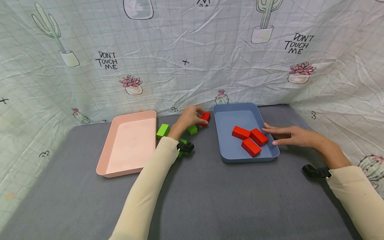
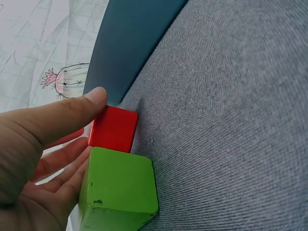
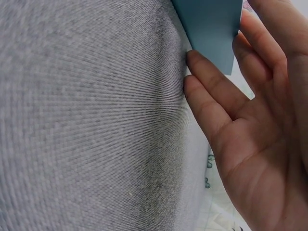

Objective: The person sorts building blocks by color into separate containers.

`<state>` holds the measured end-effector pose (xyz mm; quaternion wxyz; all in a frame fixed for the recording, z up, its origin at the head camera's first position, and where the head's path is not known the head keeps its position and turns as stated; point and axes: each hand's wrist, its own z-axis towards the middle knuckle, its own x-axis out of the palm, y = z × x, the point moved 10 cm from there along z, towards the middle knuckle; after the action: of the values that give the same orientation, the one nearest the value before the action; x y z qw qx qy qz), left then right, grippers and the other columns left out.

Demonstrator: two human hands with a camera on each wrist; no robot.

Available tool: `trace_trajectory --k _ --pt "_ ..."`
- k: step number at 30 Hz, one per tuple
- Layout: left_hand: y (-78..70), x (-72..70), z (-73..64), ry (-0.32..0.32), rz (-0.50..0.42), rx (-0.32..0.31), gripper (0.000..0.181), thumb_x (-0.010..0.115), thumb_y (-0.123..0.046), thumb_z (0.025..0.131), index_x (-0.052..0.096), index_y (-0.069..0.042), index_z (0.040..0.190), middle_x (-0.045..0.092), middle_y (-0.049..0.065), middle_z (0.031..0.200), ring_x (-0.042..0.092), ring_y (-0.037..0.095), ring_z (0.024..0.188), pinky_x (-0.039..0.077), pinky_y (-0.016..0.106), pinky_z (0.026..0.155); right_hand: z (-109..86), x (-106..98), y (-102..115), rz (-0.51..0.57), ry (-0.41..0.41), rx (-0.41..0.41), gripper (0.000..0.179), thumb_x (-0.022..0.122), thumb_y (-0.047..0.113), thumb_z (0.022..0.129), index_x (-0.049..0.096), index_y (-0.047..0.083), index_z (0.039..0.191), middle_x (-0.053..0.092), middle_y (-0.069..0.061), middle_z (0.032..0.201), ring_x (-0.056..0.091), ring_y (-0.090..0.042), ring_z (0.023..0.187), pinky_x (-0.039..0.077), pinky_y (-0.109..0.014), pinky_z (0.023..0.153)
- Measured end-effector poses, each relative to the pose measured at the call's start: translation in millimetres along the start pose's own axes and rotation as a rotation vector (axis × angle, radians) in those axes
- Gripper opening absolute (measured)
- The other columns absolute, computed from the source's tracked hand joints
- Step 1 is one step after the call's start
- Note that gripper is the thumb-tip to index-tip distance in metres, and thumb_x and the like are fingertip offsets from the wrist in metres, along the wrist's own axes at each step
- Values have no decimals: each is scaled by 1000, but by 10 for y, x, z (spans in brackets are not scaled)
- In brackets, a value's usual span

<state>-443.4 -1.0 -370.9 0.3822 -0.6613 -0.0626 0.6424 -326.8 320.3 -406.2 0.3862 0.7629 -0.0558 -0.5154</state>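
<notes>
My left hand (image 1: 188,117) reaches to the back of the table, its thumb and fingers about a red block (image 1: 205,117) that stands on the cloth. In the left wrist view the thumb tip meets the edge of this red block (image 2: 114,129), and a green block (image 2: 122,185) stands right beside it, hiding some fingertips. My right hand (image 1: 295,136) rests its outstretched fingers at the right rim of the blue tray (image 1: 228,146). The right wrist view shows those fingers (image 3: 211,79) by the tray's outer wall (image 3: 211,33). Three red blocks (image 1: 251,147) lie in the blue tray.
A pink tray (image 1: 129,146) sits on the left of the grey table. Between the trays are green blocks (image 1: 163,131), one of them partly behind my left wrist. A patterned white cloth (image 1: 186,43) hangs along the back and sides.
</notes>
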Motion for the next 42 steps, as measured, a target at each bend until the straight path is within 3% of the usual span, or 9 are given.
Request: trace_trajectory --k 7,14,22,36,42 --pt "-23 10 18 34 29 15 36 83 -9 84 73 2 116 74 17 112 70 27 103 57 33 87 1 5 -8 -5 0 2 66 71 33 96 46 21 155 22 -14 167 19 -50 150 19 -78 109" --pt "-30 20 16 87 54 16 37 76 1 85 71 3 121 73 18 115 69 27 106 55 35 91 3 15 -6 -18 -2 -10 66 71 34 96 45 21 155 22 -14 167 20 -50 150 20 -78 109" --pt "6 70 21 111 82 11 42 81 -2 84 69 0 125 72 18 119 68 28 109 55 35 91 -16 8 2 -24 -14 -12 65 72 32 96 46 21 155 24 -13 167 23 -50 149 23 -77 108" --pt "-54 120 24 153 121 94 46 79 1 83 67 0 128 70 18 123 66 28 115 51 37 98 3 19 -9 -26 -20 -15 66 71 35 96 45 21 155 23 -14 167 22 -50 149 21 -78 108" --pt "-72 87 15 112 120 149 41 81 -2 83 71 0 123 73 16 117 67 26 105 52 34 92 -10 16 -9 -31 -20 -7 66 71 35 96 46 20 155 24 -15 167 22 -51 149 22 -78 107"
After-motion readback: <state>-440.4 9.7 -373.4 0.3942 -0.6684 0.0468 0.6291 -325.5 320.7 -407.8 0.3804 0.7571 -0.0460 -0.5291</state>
